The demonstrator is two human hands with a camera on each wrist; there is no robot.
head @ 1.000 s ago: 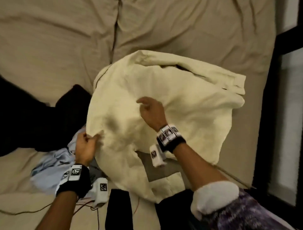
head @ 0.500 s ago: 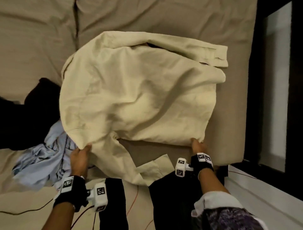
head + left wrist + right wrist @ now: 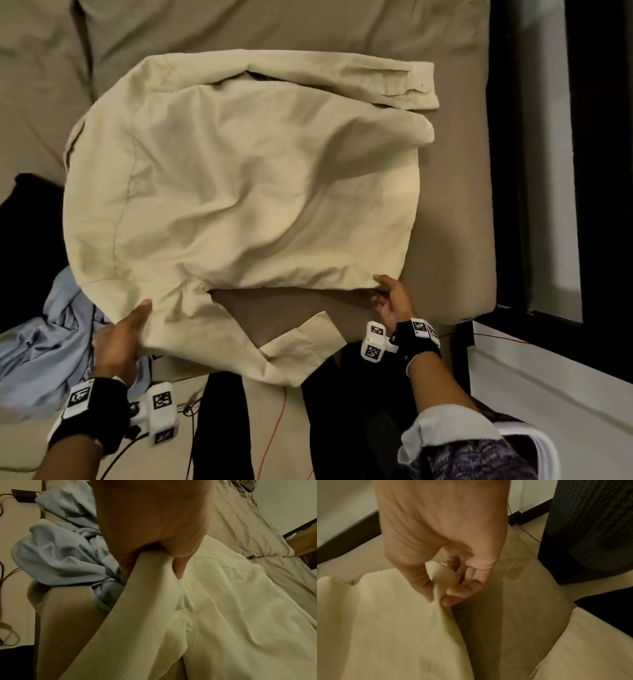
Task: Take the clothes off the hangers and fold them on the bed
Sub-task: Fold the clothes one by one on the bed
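While both hands held it, the cream shirt [image 3: 239, 178] lay on the bed [image 3: 452, 205] | left hand [image 3: 118, 339] gripped one side, right hand [image 3: 394, 301] pinched the hem | a hard tug could bunch it up

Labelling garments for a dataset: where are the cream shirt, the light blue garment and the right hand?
cream shirt [image 3: 239, 192], head view, middle of its back panel
light blue garment [image 3: 41, 349], head view, crumpled folds
right hand [image 3: 394, 301], head view, its palm

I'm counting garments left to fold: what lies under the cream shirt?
Under the cream shirt the tan bed sheet shows, and at its left edge a crumpled light-blue garment and dark clothing run beneath it. How far they reach is covered.
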